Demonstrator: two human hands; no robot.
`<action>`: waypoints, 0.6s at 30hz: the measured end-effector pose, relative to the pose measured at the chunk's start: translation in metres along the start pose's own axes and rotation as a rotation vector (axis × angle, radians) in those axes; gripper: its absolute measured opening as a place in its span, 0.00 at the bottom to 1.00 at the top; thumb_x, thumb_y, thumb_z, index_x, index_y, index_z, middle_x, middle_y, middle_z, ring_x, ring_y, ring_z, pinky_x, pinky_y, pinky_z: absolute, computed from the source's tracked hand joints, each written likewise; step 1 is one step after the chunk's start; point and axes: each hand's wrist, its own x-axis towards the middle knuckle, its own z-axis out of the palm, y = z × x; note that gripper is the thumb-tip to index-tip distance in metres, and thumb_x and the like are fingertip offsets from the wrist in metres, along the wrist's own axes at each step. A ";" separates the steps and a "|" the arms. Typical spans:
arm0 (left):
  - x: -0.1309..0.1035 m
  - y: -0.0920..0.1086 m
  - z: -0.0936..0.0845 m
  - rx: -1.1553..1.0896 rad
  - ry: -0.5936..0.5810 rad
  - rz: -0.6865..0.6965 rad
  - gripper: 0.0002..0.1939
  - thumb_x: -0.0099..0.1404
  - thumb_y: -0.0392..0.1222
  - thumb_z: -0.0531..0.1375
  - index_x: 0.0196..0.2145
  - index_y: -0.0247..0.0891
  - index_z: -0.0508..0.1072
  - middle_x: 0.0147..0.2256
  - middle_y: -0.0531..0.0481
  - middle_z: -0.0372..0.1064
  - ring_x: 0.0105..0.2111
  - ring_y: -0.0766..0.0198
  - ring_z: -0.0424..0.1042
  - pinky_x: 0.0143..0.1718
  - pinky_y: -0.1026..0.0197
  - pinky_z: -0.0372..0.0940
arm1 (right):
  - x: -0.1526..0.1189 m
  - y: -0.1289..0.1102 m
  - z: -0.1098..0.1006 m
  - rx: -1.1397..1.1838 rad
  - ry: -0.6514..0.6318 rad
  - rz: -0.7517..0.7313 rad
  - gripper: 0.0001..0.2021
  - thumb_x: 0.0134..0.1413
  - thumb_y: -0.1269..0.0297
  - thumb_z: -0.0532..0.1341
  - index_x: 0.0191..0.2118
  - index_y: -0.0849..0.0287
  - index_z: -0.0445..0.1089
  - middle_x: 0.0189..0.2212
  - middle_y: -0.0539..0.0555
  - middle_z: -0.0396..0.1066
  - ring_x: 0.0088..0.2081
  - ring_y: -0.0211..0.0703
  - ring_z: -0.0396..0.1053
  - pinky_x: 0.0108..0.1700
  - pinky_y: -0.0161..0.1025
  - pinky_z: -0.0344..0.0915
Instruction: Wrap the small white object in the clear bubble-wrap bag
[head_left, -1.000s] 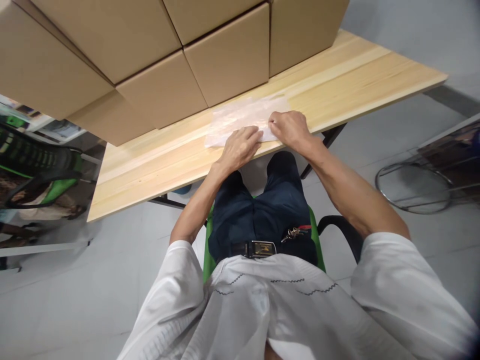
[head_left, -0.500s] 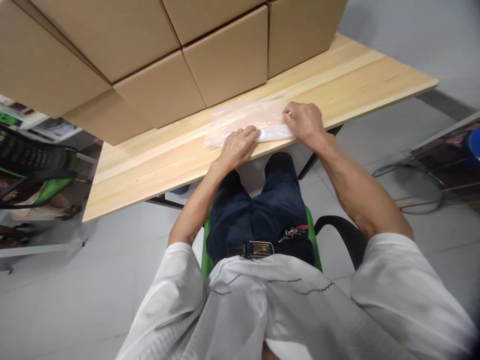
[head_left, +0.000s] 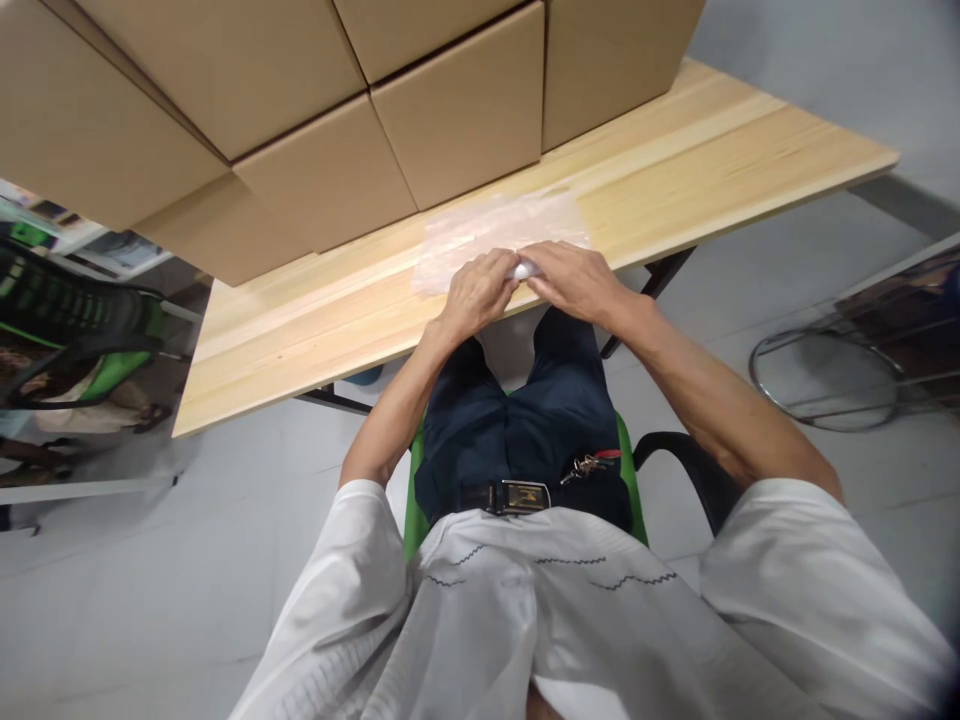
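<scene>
Since half a second ago, my right hand (head_left: pixel 574 282) has been sliding left along the near edge of the thin, clear plastic bag (head_left: pixel 499 232), and it is now meeting my left hand (head_left: pixel 476 292), fingertips touching.

Going left to right: a green and black mesh office chair (head_left: pixel 71 330) is standing on the floor at the far left, well apart from me. Large brown cardboard boxes (head_left: pixel 322 190) are stacked along the far side of the pale pine-wood table (head_left: pixel 315 330), with their front faces just beyond the bag. The bag is lying flat on the table near its front edge, directly ahead of me, with its near edge folded or bunched into a small white roll under my fingers. Both hands are pressing down on that roll, curled over it side by side; I cannot tell whether the fingers are actually pinching the film or only resting on it. Further right, a round chrome wire ring (head_left: pixel 829 380) is sitting on the grey floor.

My worry is the slick film: as I am pushing from both ends, it may be creeping on the smooth wood, so the fold could be springing open or wrinkling unevenly. With the bag so near the front edge, a pull toward me could be dragging it off onto my lap.
</scene>
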 end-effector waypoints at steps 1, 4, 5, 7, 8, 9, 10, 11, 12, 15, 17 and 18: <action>-0.001 -0.001 0.000 -0.009 0.006 -0.008 0.23 0.94 0.50 0.55 0.74 0.42 0.81 0.72 0.33 0.84 0.72 0.40 0.82 0.76 0.41 0.75 | 0.001 0.001 0.000 -0.009 -0.007 0.018 0.27 0.85 0.60 0.59 0.79 0.49 0.80 0.76 0.66 0.84 0.75 0.74 0.79 0.72 0.64 0.76; -0.001 -0.007 -0.001 -0.050 0.027 -0.041 0.25 0.95 0.55 0.56 0.75 0.43 0.81 0.72 0.34 0.85 0.72 0.41 0.83 0.76 0.43 0.74 | 0.006 0.005 -0.003 -0.018 -0.027 0.076 0.26 0.85 0.59 0.59 0.77 0.49 0.83 0.75 0.65 0.86 0.74 0.74 0.80 0.72 0.63 0.75; -0.001 -0.010 -0.003 -0.064 0.030 -0.055 0.25 0.95 0.56 0.56 0.75 0.43 0.81 0.72 0.34 0.85 0.72 0.41 0.83 0.76 0.44 0.74 | 0.008 0.007 -0.004 -0.014 -0.026 0.100 0.25 0.85 0.58 0.59 0.76 0.49 0.84 0.74 0.64 0.86 0.73 0.74 0.80 0.71 0.62 0.75; 0.001 -0.015 -0.007 -0.085 0.021 -0.088 0.26 0.95 0.59 0.56 0.75 0.44 0.82 0.72 0.34 0.86 0.72 0.41 0.83 0.76 0.44 0.74 | 0.014 0.014 -0.005 0.001 -0.008 0.153 0.24 0.86 0.54 0.59 0.74 0.49 0.85 0.70 0.63 0.89 0.69 0.73 0.82 0.67 0.61 0.75; 0.002 -0.018 -0.010 -0.091 0.011 -0.105 0.27 0.95 0.60 0.56 0.75 0.44 0.83 0.71 0.35 0.87 0.72 0.41 0.83 0.76 0.44 0.74 | 0.018 0.018 -0.006 0.010 0.003 0.174 0.24 0.87 0.51 0.59 0.72 0.50 0.86 0.67 0.63 0.91 0.67 0.73 0.83 0.65 0.60 0.76; 0.004 -0.020 -0.014 -0.096 -0.002 -0.122 0.28 0.95 0.60 0.55 0.74 0.44 0.83 0.70 0.35 0.87 0.72 0.40 0.83 0.75 0.43 0.74 | 0.022 0.022 -0.005 0.021 0.013 0.184 0.25 0.87 0.48 0.59 0.70 0.51 0.87 0.63 0.63 0.92 0.64 0.73 0.83 0.63 0.59 0.76; 0.007 -0.021 -0.017 -0.099 -0.015 -0.137 0.28 0.95 0.61 0.54 0.74 0.45 0.84 0.70 0.36 0.88 0.71 0.39 0.83 0.75 0.42 0.74 | 0.026 0.028 -0.005 0.034 0.020 0.183 0.25 0.86 0.46 0.59 0.68 0.52 0.88 0.60 0.63 0.93 0.62 0.73 0.84 0.61 0.59 0.76; 0.009 -0.023 -0.021 -0.102 -0.028 -0.149 0.28 0.95 0.61 0.54 0.73 0.45 0.84 0.69 0.36 0.88 0.71 0.39 0.83 0.75 0.42 0.74 | 0.030 0.033 -0.005 0.050 0.025 0.170 0.26 0.86 0.45 0.60 0.66 0.53 0.89 0.57 0.64 0.93 0.60 0.72 0.84 0.59 0.59 0.75; 0.012 -0.024 -0.024 -0.107 -0.039 -0.158 0.29 0.95 0.62 0.53 0.72 0.45 0.85 0.67 0.36 0.89 0.70 0.39 0.84 0.74 0.42 0.74 | 0.034 0.039 -0.004 0.069 0.029 0.152 0.26 0.85 0.45 0.60 0.65 0.54 0.89 0.55 0.64 0.93 0.58 0.72 0.84 0.58 0.59 0.75; 0.022 -0.028 -0.035 -0.131 -0.063 -0.171 0.28 0.95 0.62 0.54 0.69 0.44 0.87 0.59 0.37 0.90 0.66 0.39 0.84 0.70 0.42 0.74 | 0.043 0.053 -0.005 0.106 0.024 0.125 0.24 0.83 0.48 0.60 0.63 0.54 0.90 0.50 0.62 0.92 0.55 0.70 0.84 0.56 0.58 0.76; 0.031 -0.032 -0.041 -0.149 -0.080 -0.163 0.27 0.94 0.62 0.56 0.65 0.43 0.88 0.52 0.38 0.90 0.62 0.40 0.84 0.66 0.44 0.74 | 0.046 0.057 -0.006 0.080 -0.002 0.167 0.21 0.81 0.52 0.61 0.60 0.55 0.90 0.50 0.63 0.92 0.55 0.70 0.84 0.55 0.58 0.76; 0.035 -0.034 -0.043 -0.154 -0.090 -0.157 0.26 0.93 0.62 0.57 0.62 0.43 0.89 0.49 0.39 0.89 0.60 0.41 0.84 0.64 0.44 0.74 | 0.047 0.058 -0.007 0.053 -0.021 0.201 0.20 0.81 0.53 0.62 0.59 0.55 0.90 0.52 0.64 0.91 0.56 0.70 0.84 0.55 0.58 0.77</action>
